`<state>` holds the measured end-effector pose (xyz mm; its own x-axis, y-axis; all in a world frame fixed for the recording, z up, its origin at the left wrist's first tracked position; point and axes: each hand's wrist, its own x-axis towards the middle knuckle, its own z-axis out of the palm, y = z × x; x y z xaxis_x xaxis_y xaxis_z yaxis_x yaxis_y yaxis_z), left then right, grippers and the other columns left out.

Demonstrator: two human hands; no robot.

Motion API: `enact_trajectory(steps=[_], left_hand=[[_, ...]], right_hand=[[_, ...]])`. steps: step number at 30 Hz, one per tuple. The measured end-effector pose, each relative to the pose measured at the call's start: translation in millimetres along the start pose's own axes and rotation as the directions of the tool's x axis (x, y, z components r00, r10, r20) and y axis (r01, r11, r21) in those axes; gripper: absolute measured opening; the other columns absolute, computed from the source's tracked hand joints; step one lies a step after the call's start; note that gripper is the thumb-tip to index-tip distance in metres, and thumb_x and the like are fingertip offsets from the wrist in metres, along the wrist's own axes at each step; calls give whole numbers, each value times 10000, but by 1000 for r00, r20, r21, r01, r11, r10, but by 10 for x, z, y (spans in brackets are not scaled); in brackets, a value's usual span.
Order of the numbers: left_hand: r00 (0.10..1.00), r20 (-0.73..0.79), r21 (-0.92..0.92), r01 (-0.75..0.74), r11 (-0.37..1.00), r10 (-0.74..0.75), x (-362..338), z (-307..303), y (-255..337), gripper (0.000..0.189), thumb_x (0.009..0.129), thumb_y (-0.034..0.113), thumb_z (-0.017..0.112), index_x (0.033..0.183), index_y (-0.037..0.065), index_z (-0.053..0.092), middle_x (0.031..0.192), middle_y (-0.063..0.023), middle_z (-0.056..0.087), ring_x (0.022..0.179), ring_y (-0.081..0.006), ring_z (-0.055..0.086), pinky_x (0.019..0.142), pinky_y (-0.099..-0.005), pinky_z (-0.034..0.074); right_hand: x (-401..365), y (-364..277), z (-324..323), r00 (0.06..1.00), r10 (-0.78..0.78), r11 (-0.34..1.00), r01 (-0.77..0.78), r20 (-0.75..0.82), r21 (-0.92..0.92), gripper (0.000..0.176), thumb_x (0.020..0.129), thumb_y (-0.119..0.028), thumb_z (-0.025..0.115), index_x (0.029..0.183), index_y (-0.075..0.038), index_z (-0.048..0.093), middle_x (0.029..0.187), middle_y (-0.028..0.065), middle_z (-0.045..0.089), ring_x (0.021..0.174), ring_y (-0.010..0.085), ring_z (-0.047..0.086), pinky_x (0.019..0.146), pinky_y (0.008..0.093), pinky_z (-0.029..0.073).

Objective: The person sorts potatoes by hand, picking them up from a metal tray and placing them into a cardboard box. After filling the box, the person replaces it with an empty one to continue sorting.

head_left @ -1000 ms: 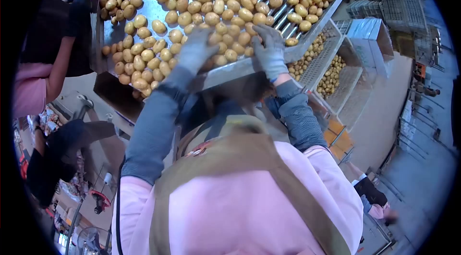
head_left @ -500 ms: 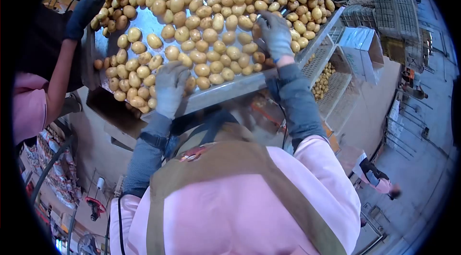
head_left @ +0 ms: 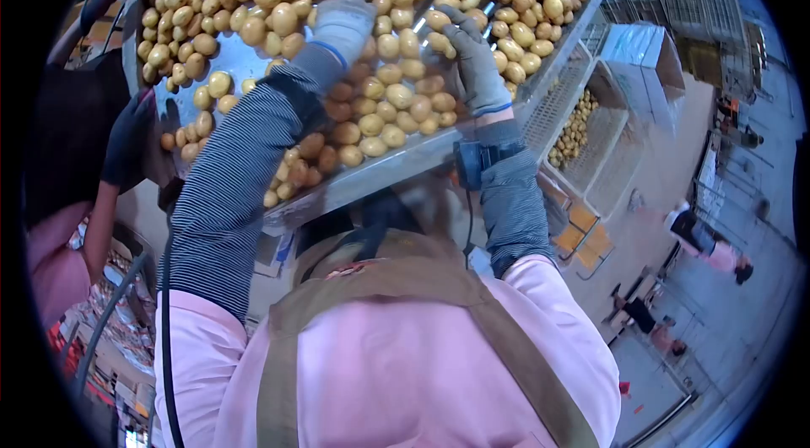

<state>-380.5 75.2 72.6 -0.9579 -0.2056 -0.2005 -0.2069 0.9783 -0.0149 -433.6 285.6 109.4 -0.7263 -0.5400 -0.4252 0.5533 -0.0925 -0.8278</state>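
Observation:
Pale brown potatoes (head_left: 398, 95) cover much of a metal sorting table (head_left: 371, 171) in front of me. My left hand (head_left: 342, 29), in a grey glove, reaches forward across the table and lies over the potatoes. Its fingers are blurred and partly turned away, so their grip does not show. My right hand (head_left: 479, 68), also gloved, is at the table's right side, its fingers curled around a potato (head_left: 440, 45). Another potato (head_left: 437, 20) lies against its fingertips.
A co-worker's dark-gloved hand (head_left: 131, 134) is at the table's left edge. Plastic crates (head_left: 603, 140), one with potatoes inside, stand at right beside an open cardboard box (head_left: 641, 68). Stacked crates (head_left: 700, 13) are farther back. Other people (head_left: 704, 241) are on the floor at right.
My left hand has moved from the near edge forward and right, over the potatoes. My right hand has shifted slightly left and curled around a potato. Potatoes near the front left have thinned out.

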Motion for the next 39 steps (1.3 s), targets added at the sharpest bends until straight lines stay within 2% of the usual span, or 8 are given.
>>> enact_trajectory(steps=[6, 9, 14, 21, 30, 34, 37, 39], left_hand=[[996, -85, -437, -54, 898, 19, -293, -147, -215, 451, 841, 324, 730, 1232, 113, 658, 1301, -165, 569, 1150, -352, 602, 962, -430, 502], [933, -342, -630, -141, 764, -110, -815, -75, 114, 525, 853, 352, 735, 1284, 71, 627, 1321, -201, 564, 1157, -367, 595, 994, -431, 482], [938, -232, -691, -346, 635, 259, -1879, -239, 1301, 553, 951, 257, 620, 1413, -8, 473, 1365, -262, 527, 1253, -412, 517, 1077, -452, 415], [832, -179, -719, -475, 507, 525, -1751, -337, 1566, 468, 988, 224, 579, 1424, 73, 494, 1352, -193, 568, 1183, -375, 567, 1025, -440, 455], [808, -83, -142, -589, 796, 583, -126, 14, 2372, 204, 905, 175, 560, 1055, 65, 644, 1095, -174, 666, 982, -332, 680, 841, -451, 540], [883, -72, -377, -455, 807, 465, -85, 93, 2220, 272, 919, 266, 623, 1123, 87, 645, 1117, -188, 654, 1034, -356, 663, 881, -456, 526], [917, -223, -625, -395, 673, 330, -457, 88, 1842, 377, 925, 307, 666, 1207, 59, 627, 1142, -194, 643, 1059, -363, 634, 883, -431, 524], [958, -170, -728, -280, 626, 231, -945, -64, 1778, 331, 950, 287, 643, 1180, 49, 631, 1130, -204, 645, 1034, -361, 639, 873, -420, 523]], right_hand=[[-548, 64, -136, 983, -63, 948, 5, 173, 317, 522, 914, 127, 595, 1394, -49, 493, 1252, 104, 627, 1072, 203, 673, 857, 325, 609], [-894, 172, -170, 982, -138, 946, 170, 131, -277, 568, 875, 169, 607, 1384, -56, 491, 1302, 92, 595, 1147, 204, 633, 878, 357, 596], [-1631, 804, -332, 923, -386, 778, 330, 9, -534, 392, 1075, -387, 411, 1319, -110, 543, 1142, 48, 614, 968, 179, 612, 707, 270, 539], [-2963, 587, -1342, 959, 168, 863, -32, -228, 504, 335, 1041, -440, 479, 987, -129, 590, 891, 33, 613, 668, 118, 584, 585, 220, 484], [-3502, 1153, -2998, 389, -165, 985, 10, -906, -174, 362, 988, -219, 586, 1306, -49, 615, 1007, 13, 660, 776, 81, 582, 613, 228, 469], [-3300, 1279, -2469, 898, -439, 134, 112, 42, -985, 227, 940, -159, 591, 1110, -62, 708, 1000, 76, 732, 823, 198, 668, 697, 326, 522], [-3380, 721, -2070, 924, 188, 936, -271, -333, -224, 177, 918, -167, 606, 1028, -73, 707, 940, 73, 719, 773, 234, 648, 703, 358, 533], [-3252, 276, -2327, 903, -44, 729, -264, -427, -632, 210, 950, -256, 606, 1047, -84, 678, 951, 42, 693, 784, 220, 647, 705, 357, 551]])
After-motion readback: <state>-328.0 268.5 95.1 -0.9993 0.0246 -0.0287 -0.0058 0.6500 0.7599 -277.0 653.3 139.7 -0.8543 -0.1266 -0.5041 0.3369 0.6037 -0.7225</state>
